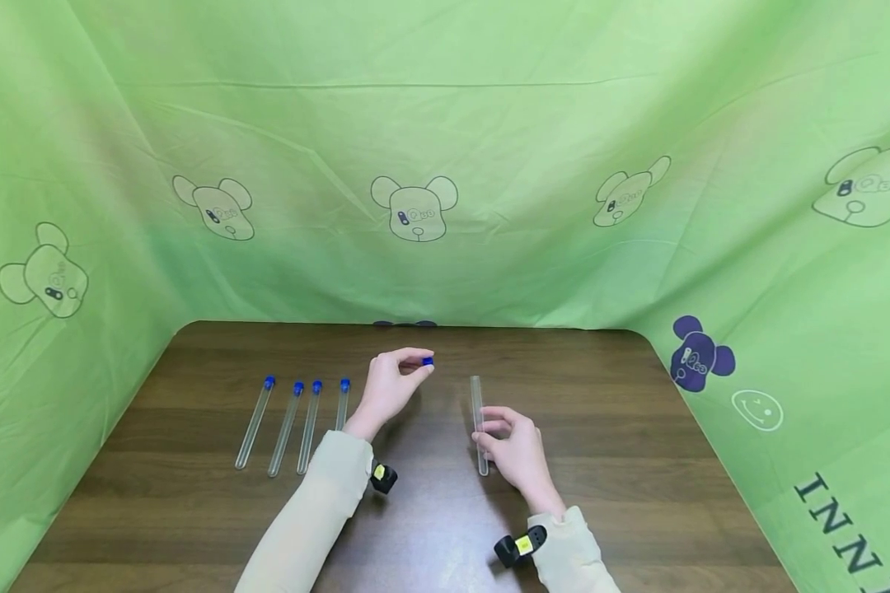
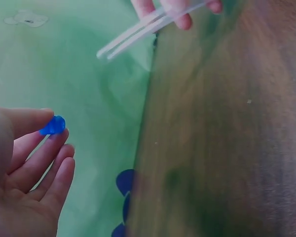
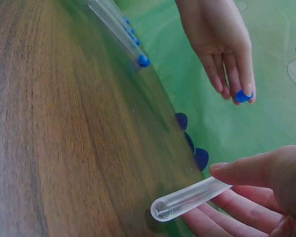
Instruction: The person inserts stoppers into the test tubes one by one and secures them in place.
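Between thumb and fingertips my left hand pinches a small blue cap, held up to the left of the right hand. My right hand holds a clear test tube between thumb and fingers. The tube stands nearly upright in the head view, its uncapped top above the fingers and its rounded bottom below them. A gap separates the cap from the tube's top. In the head view, the capped test tube nearest the left hand is partly hidden behind the left forearm.
Three more test tubes with blue caps, a left one, a middle one and a right one, lie side by side on the left of the brown wooden table. A green printed cloth hangs around the table's back and sides.
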`<state>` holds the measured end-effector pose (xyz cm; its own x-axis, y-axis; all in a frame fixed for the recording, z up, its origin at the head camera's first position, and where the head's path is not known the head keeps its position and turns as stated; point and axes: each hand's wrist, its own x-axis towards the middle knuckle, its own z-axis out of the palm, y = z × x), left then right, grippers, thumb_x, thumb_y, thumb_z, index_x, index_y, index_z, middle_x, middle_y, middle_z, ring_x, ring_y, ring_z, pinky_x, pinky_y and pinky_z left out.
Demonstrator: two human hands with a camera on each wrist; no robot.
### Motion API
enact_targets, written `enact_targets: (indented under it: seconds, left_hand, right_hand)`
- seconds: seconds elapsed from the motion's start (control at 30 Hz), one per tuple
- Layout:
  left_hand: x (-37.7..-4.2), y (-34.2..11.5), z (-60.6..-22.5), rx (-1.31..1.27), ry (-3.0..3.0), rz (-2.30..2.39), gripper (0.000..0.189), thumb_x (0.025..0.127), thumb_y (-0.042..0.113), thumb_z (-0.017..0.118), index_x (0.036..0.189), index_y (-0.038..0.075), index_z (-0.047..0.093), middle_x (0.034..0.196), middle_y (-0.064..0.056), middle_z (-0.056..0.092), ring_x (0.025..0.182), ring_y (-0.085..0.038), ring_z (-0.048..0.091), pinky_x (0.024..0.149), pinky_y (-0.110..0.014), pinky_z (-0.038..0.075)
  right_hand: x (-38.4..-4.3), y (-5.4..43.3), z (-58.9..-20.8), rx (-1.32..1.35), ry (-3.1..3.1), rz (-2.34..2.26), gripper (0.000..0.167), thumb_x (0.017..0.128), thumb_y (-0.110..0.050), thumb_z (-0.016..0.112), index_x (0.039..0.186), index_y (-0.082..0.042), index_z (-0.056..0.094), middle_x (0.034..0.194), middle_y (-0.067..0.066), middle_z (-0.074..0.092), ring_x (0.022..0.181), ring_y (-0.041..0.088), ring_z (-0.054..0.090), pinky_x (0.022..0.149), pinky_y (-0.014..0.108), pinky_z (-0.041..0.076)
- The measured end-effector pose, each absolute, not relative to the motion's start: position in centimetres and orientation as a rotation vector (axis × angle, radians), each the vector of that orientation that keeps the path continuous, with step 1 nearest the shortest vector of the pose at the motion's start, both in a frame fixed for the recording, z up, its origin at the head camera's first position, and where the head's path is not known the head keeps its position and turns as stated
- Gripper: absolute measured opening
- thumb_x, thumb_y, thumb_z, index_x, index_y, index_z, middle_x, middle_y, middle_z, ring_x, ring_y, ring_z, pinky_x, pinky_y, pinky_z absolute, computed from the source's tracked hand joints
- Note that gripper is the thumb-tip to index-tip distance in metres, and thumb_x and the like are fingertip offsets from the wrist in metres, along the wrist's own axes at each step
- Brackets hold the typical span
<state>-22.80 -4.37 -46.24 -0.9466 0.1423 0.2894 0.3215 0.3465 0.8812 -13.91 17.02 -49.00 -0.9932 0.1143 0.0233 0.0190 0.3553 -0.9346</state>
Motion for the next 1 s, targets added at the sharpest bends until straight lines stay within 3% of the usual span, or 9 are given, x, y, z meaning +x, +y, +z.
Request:
enact_targets:
  seconds: [0.53,1.0]
  left_hand:
    - [-23.3,-5.3,-44.3,-0.429,-2.388,-1.779,0.024,0.090,0.009,0.077,0.113,0.004,0.077,0.100,-0.008,0.076,0.092,-0.022,0.073,0.085,-0.034,0.056]
    - [-23.8,-5.6,-43.2,-0.466,-2.476,-1.732,0.020,0.088,0.012,0.082,0.107,0.010,0.079,0.096,-0.001,0.076,0.088,-0.017,0.072,0.081,-0.033,0.057]
  right_hand:
    - [-14.7,15.8,-48.2,0.001,-2.541,1.805,0.036,0.081,0.008,0.081,0.114,-0.001,0.072,0.091,0.013,0.075,0.066,0.025,0.073,0.060,0.034,0.060]
    - [-15.4,14.4,-48.0,0.044,-2.521,1.906,0.034,0.078,0.008,0.082,0.110,0.000,0.074,0.092,0.014,0.076,0.069,0.026,0.074,0.062,0.036,0.060]
